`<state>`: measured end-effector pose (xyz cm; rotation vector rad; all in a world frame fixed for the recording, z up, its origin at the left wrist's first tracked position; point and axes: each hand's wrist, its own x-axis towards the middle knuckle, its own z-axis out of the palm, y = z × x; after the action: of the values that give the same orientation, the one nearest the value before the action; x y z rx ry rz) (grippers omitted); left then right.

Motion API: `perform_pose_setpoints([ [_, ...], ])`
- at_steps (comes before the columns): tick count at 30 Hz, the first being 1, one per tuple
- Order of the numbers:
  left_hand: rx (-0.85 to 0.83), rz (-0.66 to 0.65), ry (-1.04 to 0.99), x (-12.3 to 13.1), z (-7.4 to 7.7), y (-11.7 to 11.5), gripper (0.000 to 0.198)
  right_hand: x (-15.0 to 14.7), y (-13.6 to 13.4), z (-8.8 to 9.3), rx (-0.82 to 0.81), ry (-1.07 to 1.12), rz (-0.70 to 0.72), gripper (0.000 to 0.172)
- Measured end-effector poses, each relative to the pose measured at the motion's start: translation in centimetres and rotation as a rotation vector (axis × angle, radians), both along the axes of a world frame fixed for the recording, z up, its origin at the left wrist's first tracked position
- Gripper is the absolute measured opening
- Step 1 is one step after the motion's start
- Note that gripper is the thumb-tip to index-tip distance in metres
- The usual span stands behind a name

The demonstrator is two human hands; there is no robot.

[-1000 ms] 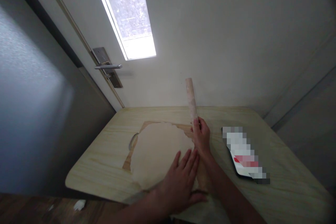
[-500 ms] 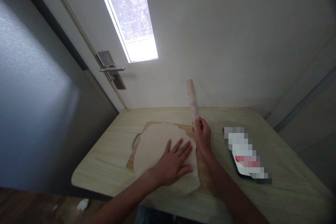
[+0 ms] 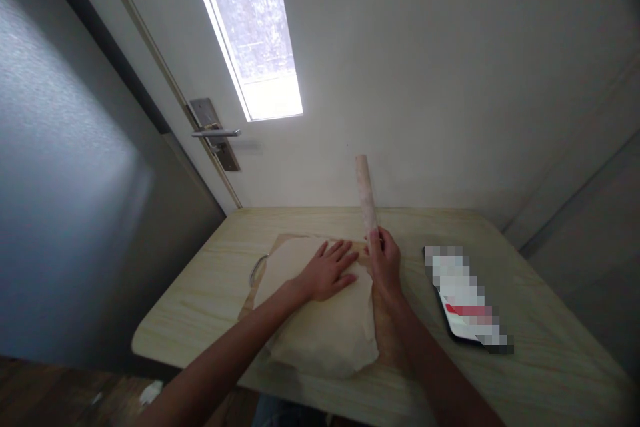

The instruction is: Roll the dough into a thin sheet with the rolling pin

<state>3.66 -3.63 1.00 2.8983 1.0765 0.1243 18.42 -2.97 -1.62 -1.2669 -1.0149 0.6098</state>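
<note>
A wide, thin sheet of dough (image 3: 320, 333) covers most of a brown wooden board (image 3: 387, 327), with its near edge reaching past the board. My left hand (image 3: 327, 272) lies flat on the upper part of the dough, fingers spread. To its right, my right hand (image 3: 385, 257) is wrapped round the lower end of a rolling pin (image 3: 367, 190). The pin tilts up and away from me, raised off the dough at the board's right edge. A curved metal handle (image 3: 257, 269) shows at the board's left side.
The board lies on a light wood-patterned table (image 3: 195, 307) with a rounded left corner. A phone (image 3: 457, 330), its screen partly blurred out, lies to the right. Behind stands a white door with a lever handle (image 3: 217, 134) and a narrow window. White scraps (image 3: 151, 392) lie on the floor.
My left hand has slid away from me across the dough, toward its far edge. The right hand with the rolling pin has stayed almost in place.
</note>
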Motion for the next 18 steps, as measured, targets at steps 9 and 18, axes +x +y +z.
perform_pose_setpoints([
  [9,0.204,0.011,0.013,2.1,0.9,3.6,0.033,0.1,0.0,0.0,-0.023,-0.011,-0.010,0.040],
  [18,0.148,0.061,0.021,2.6,0.4,4.2,0.032,0.1,0.3,-0.2,-0.013,-0.020,-0.028,0.039],
])
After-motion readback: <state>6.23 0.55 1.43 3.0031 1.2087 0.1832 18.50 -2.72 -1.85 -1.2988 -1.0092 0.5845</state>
